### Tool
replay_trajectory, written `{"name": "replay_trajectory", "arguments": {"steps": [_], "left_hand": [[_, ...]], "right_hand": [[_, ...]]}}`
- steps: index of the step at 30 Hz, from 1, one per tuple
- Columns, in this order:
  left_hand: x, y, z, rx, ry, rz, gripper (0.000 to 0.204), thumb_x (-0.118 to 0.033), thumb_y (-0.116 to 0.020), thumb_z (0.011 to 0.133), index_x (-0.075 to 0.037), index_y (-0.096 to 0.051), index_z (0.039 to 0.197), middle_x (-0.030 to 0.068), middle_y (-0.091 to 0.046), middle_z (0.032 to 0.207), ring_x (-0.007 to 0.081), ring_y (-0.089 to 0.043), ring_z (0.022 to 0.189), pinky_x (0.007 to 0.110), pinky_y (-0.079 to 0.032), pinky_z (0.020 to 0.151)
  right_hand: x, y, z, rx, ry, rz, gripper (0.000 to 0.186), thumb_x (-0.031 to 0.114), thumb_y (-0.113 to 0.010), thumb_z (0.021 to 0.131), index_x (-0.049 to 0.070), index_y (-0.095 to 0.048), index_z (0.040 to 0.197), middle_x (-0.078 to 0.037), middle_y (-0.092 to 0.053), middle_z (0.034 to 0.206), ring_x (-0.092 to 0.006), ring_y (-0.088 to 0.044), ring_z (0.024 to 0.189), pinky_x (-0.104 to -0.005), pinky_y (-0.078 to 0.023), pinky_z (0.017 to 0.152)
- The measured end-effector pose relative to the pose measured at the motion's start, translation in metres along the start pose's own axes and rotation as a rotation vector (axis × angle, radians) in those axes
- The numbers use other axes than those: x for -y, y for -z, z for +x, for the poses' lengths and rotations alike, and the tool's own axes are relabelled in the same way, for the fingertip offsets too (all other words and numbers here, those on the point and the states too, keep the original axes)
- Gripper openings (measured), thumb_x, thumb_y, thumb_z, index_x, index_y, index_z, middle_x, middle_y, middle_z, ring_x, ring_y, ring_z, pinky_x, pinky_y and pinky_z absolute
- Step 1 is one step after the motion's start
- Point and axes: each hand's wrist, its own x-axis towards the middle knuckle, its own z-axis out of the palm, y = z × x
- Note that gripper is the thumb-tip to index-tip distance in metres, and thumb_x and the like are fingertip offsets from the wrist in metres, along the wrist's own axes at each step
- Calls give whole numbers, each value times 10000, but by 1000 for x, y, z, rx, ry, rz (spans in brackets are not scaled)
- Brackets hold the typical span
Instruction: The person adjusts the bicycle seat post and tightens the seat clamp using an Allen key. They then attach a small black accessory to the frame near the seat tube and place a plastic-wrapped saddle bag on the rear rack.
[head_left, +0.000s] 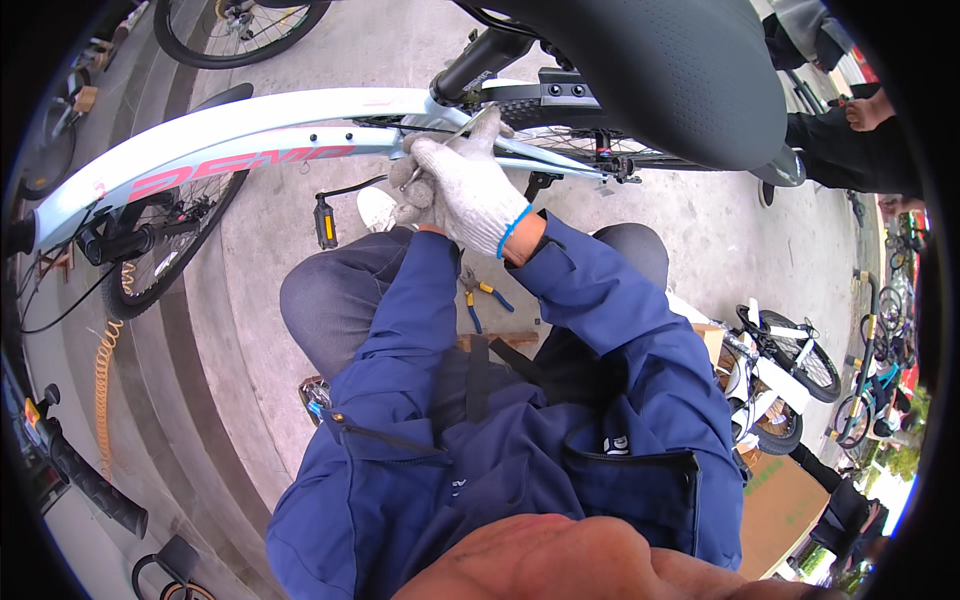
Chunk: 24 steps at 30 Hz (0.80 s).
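A pale blue and white bicycle frame (240, 115) with pink lettering stretches across the far side, its black saddle (660, 75) at the upper right. My right hand (468, 190), in a white knit glove with a blue cuff, is closed just below the seat post (482, 68), around a slim silver tool (470, 124) whose kind I cannot make out. My left hand (418, 205), gloved too and greyed at the fingers, lies closed against the right one and is partly hidden by it. A black pedal (325, 226) with a yellow reflector hangs beneath the frame.
Pliers (480, 296) with blue and yellow handles lie on the floor between my legs. A coiled orange hose (104, 390) runs along the left. At right stand a cardboard box (785, 505) and several bicycles. Another person's dark-clothed legs (850, 150) are at upper right.
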Motion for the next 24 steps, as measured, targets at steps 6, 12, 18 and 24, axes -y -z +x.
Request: {"name": "replay_trajectory", "arguments": {"steps": [6, 12, 18, 24], "left_hand": [[29, 9, 37, 453, 163, -820, 546, -441, -457, 1130, -41, -486, 1501, 159, -575, 1459, 250, -573, 1305, 369, -461, 1153], [77, 9, 57, 250, 135, -687, 503, -419, -410, 1157, -45, -509, 1478, 125, -600, 1364, 219, -574, 1243, 332, -466, 1106], [58, 4, 70, 356, 154, -571, 407, -313, -581, 1092, 1, -631, 1344, 122, -713, 1206, 223, -708, 1048, 352, -603, 889], [-2, -13, 38, 48, 44, -309, 317, -327, -821, 958, -28, -716, 963, 59, -704, 850, 139, -660, 694, 319, -526, 586]], "right_hand": [[13, 38, 1, 38, 23, 63, 230, 209, -542, 1116, 7, -592, 1214, -100, -687, 965, -133, -648, 686, -345, -633, 698], [16, 46, 0, 47, -22, -10, 253, 210, -505, 1124, -7, -585, 1228, -139, -708, 966, -156, -692, 682, -386, -677, 704], [28, 66, -7, 54, -48, -306, 365, 304, -434, 1137, -1, -628, 1193, -111, -708, 895, -165, -650, 640, -336, -592, 617], [42, 97, -12, 126, -19, -580, 357, 351, -467, 1133, 53, -664, 1118, -5, -591, 753, -90, -495, 592, -258, -424, 550]]}}
